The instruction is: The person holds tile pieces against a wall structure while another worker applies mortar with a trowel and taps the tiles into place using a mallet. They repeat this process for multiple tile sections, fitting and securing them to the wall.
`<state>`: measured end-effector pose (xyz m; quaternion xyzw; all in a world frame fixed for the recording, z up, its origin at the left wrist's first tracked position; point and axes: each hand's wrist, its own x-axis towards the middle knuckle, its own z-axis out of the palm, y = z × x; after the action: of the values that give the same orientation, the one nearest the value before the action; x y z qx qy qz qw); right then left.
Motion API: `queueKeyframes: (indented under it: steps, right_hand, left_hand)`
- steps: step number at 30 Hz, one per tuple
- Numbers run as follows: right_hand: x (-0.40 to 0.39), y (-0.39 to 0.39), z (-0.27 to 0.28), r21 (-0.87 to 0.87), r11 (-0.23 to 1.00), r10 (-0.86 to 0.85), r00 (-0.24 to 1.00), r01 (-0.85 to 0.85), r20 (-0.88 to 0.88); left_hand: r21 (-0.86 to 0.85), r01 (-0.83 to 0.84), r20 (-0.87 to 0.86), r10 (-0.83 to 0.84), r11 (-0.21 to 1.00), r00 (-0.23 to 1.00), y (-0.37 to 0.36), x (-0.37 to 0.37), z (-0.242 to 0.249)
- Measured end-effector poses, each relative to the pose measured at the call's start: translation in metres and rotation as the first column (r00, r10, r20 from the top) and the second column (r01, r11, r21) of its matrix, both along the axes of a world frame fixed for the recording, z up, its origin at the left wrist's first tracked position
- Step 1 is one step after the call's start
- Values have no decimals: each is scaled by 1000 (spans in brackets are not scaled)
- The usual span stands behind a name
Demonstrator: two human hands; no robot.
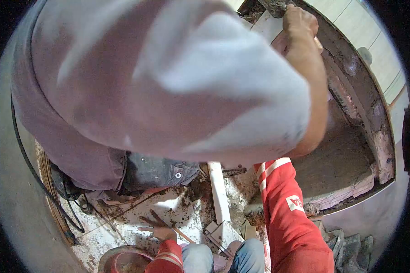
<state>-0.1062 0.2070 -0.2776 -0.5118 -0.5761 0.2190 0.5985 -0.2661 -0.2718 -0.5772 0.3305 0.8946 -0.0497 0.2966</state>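
Observation:
My left hand [161, 229] is over the dirty white floor [168, 204], fingers spread, with nothing visible in it. A thin wooden stick [183, 235] lies just to its right. My right arm, in a red sleeve [284, 204], reaches forward beside a grey mortar-covered surface [335, 159]. A co-worker's grey-mauve shirt [168, 91] hides my right hand, so neither its fingers nor anything in them shows. The co-worker's hand [300, 22] is at the upper end of the curved rim [373, 100], against a dark grey lump [275, 7].
The co-worker's body fills the upper left. A round bucket [107, 260] stands at bottom left. Between us are a white bar [218, 195] and small tile pieces [214, 231]. A black cable [25, 159] hangs at left; broken grey pieces [351, 250] lie at lower right.

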Motion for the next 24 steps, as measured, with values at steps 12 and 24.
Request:
queueKeyframes:
  steps: [12, 24]
  right_hand:
    - [6, -17, 14, 30, 999, -16, 998, 18, -55]
    - [-18, 8, 41, 135, 991, 10, 991, 8, -131]
  left_hand:
    - [-223, 64, 32, -58, 973, 998, 10, -1, 36]
    - [-75, 220, -83, -226, 973, 970, -2, 7, -35]
